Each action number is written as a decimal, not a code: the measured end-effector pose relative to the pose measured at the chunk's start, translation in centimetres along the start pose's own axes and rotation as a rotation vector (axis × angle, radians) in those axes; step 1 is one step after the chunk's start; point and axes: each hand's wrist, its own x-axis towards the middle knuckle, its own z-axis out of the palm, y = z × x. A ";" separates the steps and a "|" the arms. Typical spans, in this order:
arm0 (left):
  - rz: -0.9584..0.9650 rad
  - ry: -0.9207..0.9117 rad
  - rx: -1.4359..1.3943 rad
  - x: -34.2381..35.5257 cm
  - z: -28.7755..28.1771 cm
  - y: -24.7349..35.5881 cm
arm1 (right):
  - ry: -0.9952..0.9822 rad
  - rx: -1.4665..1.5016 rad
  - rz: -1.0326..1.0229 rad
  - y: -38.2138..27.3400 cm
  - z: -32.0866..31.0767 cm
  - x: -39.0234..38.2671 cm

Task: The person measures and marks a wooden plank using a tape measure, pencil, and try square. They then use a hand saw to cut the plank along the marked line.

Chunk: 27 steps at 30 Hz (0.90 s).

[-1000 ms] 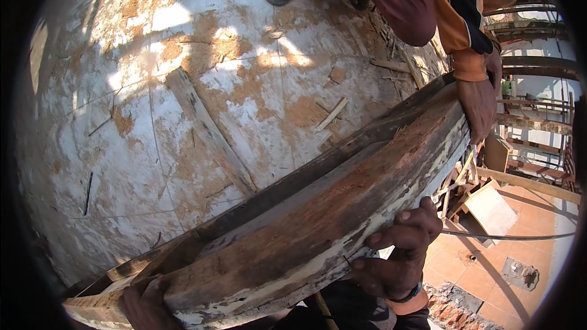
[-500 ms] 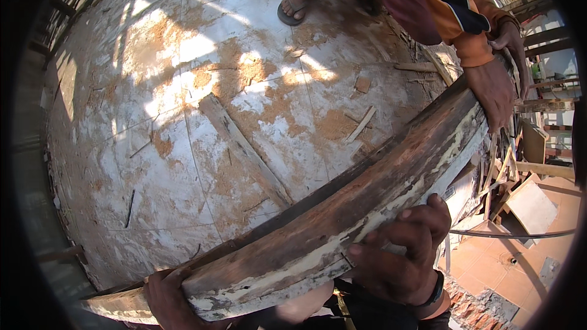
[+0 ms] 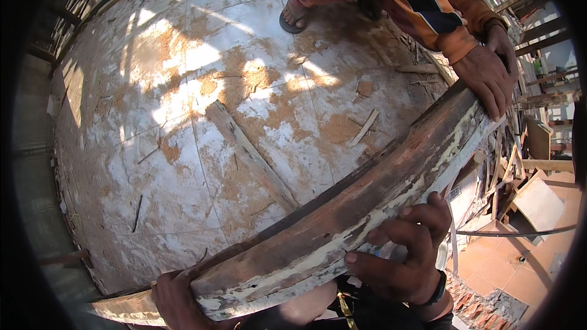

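A long, weathered wooden beam with flaking pale paint slants from the lower left to the upper right. My left hand is closed around it near its lower-left end. Along the beam's near painted edge, my right hand has its fingers bent and apart, the fingertips against or very close to that edge. I cannot make out firm contact there. At the far right end, another person's hand rests over the beam, below an orange sleeve. That person's other hand is just behind.
The tiled floor is dusty with sawdust. A loose plank lies beyond the beam, with a small wood strip and a brick piece. At right stand broken boards and a dark cable; rubble lies lower right.
The other person's hands and sleeve have shifted slightly left and down in the picture. My left hand shows slightly farther right, still around the beam. My right hand keeps nearly the same place.
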 end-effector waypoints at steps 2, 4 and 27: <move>-0.024 -0.024 -0.031 0.0 -0.2 1.0 | -0.049 -0.047 0.047 -0.6 -0.7 -0.7; 0.013 -0.036 -0.070 -0.2 -1.0 2.0 | 0.044 -0.058 0.033 -0.2 -0.2 -2.4; 0.229 -0.011 -0.286 0.8 -0.4 -0.9 | 0.427 0.118 -0.253 3.4 3.9 -7.1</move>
